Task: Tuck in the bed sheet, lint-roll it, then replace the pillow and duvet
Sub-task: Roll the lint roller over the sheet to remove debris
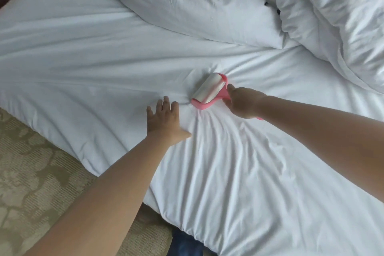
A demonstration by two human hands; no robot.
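The pink lint roller is gripped at its handle by the right hand, fingers curled round it, and its white roll is laid on the sheet near mid-bed. The left hand is pressed flat on the sheet just left of the roller, fingers straight and spread, nothing held. The duvet and pillow are bunched at the far side of the bed; patterned carpet is seen lower left.
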